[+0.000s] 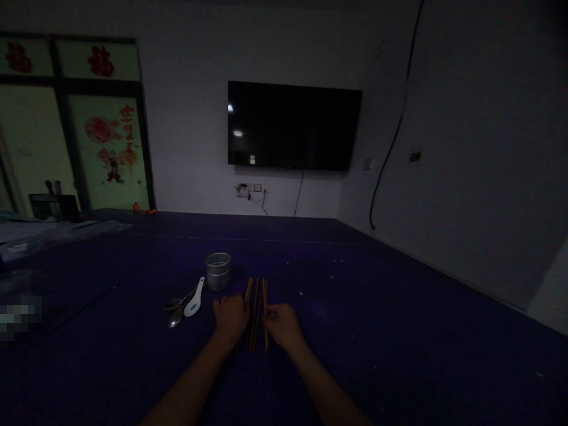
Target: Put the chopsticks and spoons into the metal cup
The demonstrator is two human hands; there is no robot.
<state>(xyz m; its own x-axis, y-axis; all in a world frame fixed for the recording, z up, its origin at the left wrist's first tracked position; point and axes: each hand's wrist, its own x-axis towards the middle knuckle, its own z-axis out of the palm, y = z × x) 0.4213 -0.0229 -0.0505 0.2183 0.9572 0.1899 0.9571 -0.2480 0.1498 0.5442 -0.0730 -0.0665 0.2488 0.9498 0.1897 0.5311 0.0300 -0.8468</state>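
Several chopsticks lie lengthwise on the dark blue tabletop in three narrow groups. My left hand (231, 319) is closed over the left group of chopsticks (249, 286), covering their middle. Between my hands rests the middle group of chopsticks (255, 316), touched by neither hand as far as I can see. My right hand (283, 324) is closed in a pinch on the right group of chopsticks (265, 290). Just beyond my left hand stands a metal cup (218, 273) with a perforated lower part. Beside it lie a white ceramic spoon (194, 304) and metal spoons (176, 318).
Clear plastic wrapping (66, 235) spreads over the left side of the table (364, 331). A dark box (53, 206) and small orange objects (148, 210) sit at the far left. White specks dot the right side. A television (293, 127) hangs on the wall; a black cable (390, 157) dangles at right.
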